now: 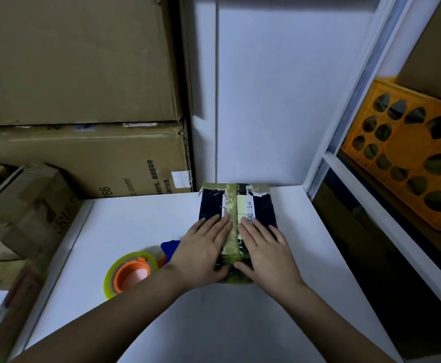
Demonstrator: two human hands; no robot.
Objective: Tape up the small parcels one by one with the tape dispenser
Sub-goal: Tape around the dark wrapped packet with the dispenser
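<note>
A small dark-blue parcel (262, 205) lies on the white table (140, 221), near the back wall. A strip of yellowish tape (232, 218) runs down its middle, over a white label. My left hand (203, 250) presses flat on the parcel's left half, fingers straight. On the right half my right hand (265, 252) lies flat the same way, its thumb at the parcel's near edge. The tape dispenser (133, 271), with a yellowish roll on an orange core and a blue handle, rests on the table left of my left wrist.
Large cardboard boxes (83, 158) are stacked at the back left, smaller ones (25, 210) along the table's left edge. A white shelf frame (345, 132) stands at the right, holding an orange crate (408, 155).
</note>
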